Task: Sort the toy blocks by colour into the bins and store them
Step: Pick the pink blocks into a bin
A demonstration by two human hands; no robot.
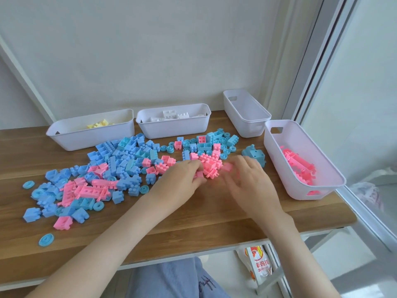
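Blue blocks (pixel 120 160) and pink blocks (pixel 90 190) lie mixed across the wooden table (pixel 193 224). A cluster of pink blocks (pixel 211 165) sits in the middle. My left hand (pixel 182 179) curls its fingers round a small pink block (pixel 198 174) at that cluster's left edge. My right hand (pixel 249 179) is blurred, with a pink block (pixel 228 167) at its fingertips; its hold is unclear. The bin on the right (pixel 279 151) holds pink blocks (pixel 300 166).
Along the back stand a bin with yellow blocks (pixel 71 136), a bin with white blocks (pixel 171 127) and an empty bin (pixel 247 121). A large blue piece (pixel 254 155) sits beside the pink bin. A window frame runs on the right. A snack bag (pixel 257 265) lies below the table.
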